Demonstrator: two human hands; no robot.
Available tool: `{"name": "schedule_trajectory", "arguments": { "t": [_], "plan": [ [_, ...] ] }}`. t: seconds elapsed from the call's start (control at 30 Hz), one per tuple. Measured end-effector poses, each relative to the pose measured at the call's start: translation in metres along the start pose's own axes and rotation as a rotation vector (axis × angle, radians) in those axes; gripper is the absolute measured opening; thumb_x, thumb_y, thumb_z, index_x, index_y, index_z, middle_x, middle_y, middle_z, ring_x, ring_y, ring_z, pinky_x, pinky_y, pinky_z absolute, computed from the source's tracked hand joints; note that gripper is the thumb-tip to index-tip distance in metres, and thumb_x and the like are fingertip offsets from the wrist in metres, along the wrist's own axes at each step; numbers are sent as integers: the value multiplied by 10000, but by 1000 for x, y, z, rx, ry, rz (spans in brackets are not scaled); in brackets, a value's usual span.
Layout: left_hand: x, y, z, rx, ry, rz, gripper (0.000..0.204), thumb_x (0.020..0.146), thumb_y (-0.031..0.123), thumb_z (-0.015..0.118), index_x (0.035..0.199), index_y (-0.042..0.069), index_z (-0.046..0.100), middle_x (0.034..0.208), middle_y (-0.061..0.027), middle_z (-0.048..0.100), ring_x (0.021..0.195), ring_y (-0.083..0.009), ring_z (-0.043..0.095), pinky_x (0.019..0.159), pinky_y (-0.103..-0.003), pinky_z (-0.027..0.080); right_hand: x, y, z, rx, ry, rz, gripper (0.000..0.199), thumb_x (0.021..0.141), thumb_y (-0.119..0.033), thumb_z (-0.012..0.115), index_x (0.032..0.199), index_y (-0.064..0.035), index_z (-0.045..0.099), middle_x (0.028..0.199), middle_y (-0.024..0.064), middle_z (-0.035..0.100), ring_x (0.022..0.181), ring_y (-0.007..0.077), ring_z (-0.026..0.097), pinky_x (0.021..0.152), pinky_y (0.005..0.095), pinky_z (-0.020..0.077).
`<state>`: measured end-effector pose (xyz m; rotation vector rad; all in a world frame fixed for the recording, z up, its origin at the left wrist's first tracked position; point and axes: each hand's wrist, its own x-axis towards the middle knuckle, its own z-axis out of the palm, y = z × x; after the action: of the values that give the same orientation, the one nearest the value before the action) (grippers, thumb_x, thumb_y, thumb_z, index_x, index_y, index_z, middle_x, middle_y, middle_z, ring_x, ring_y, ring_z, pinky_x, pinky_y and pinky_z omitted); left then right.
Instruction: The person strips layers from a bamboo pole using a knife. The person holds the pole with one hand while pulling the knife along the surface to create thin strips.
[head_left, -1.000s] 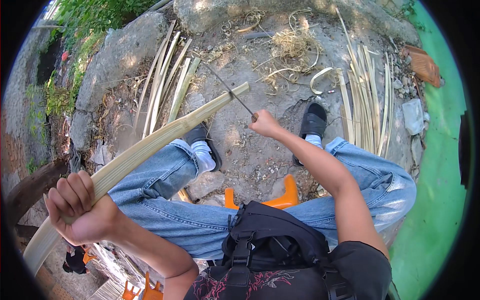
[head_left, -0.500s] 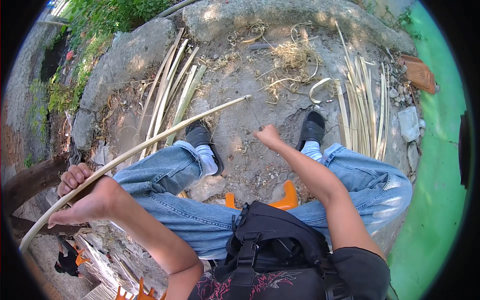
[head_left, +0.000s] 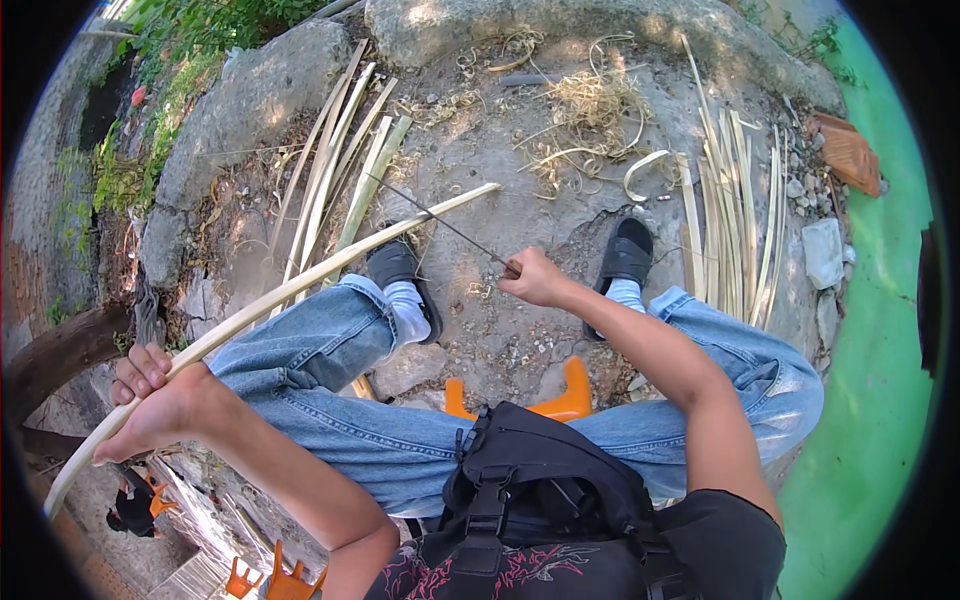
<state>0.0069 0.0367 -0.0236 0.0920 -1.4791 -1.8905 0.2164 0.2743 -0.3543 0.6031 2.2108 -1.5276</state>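
Observation:
My left hand [head_left: 160,400] is closed around the lower part of a long pale bamboo strip [head_left: 325,263]. The strip slants up across my left leg, its far end above the ground between my feet. In my right hand [head_left: 536,277], fingers wrapped round the handle, is a knife with a long thin dark blade [head_left: 455,230]. The blade points up and to the left and crosses the strip near its far end. Whether it touches the strip I cannot tell.
Several bamboo strips [head_left: 325,185] lie beyond my left foot, and more strips [head_left: 728,205] beyond my right foot. Curled shavings [head_left: 595,105] cover the ground farther off. An orange chair [head_left: 572,395] is beneath me. A green surface [head_left: 860,400] runs along the right. Behind, at lower left, is another person [head_left: 130,510].
The knife blade has swung into clear view, now lying across the strip. My right hand has shifted slightly left and down. My left hand keeps its hold on the strip.

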Motion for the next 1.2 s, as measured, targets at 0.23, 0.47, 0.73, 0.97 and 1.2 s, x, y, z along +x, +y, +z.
{"name": "schedule_trajectory", "arguments": {
  "t": [0.23, 0.47, 0.73, 0.97, 1.2],
  "plan": [
    [-8, -10, 8, 49, 8, -45, 683, 803, 773, 141, 587, 135, 256, 471, -7, 235, 381, -100, 186, 351, -230, 158, 21, 116, 15, 59, 292, 392, 278, 629, -224, 629, 647, 47, 567, 599, 181, 578, 516, 250, 504, 534, 394, 418],
    [-2, -4, 0, -42, -171, -50, 681, 794, 776, 130, 585, 141, 259, 478, -3, 241, 380, -88, 204, 354, -215, 175, 27, 103, 4, 31, 215, 346, 262, 612, -188, 634, 654, 63, 572, 572, 180, 561, 561, 256, 566, 559, 398, 438],
    [6, -2, -10, -71, -288, -70, 679, 779, 784, 155, 585, 143, 266, 485, 1, 250, 385, -84, 232, 359, -210, 179, 11, 73, 10, -24, 51, 76, 276, 623, -176, 627, 718, 83, 610, 724, 245, 626, 652, 318, 629, 613, 396, 479],
    [6, 1, -10, -151, -386, -100, 679, 762, 799, 184, 585, 148, 265, 481, 8, 244, 381, -75, 227, 363, -205, 177, 14, 61, -5, -172, 107, 222, 285, 618, -155, 581, 739, 101, 619, 746, 286, 614, 753, 386, 633, 682, 405, 494],
    [-4, 0, -3, -162, -401, -131, 586, 809, 687, 346, 586, 152, 267, 472, 21, 229, 375, -65, 215, 373, -203, 180, 32, 89, -6, -202, 125, 358, 270, 634, -161, 582, 741, 84, 623, 817, 295, 612, 787, 395, 625, 695, 420, 490]
  ]
}}
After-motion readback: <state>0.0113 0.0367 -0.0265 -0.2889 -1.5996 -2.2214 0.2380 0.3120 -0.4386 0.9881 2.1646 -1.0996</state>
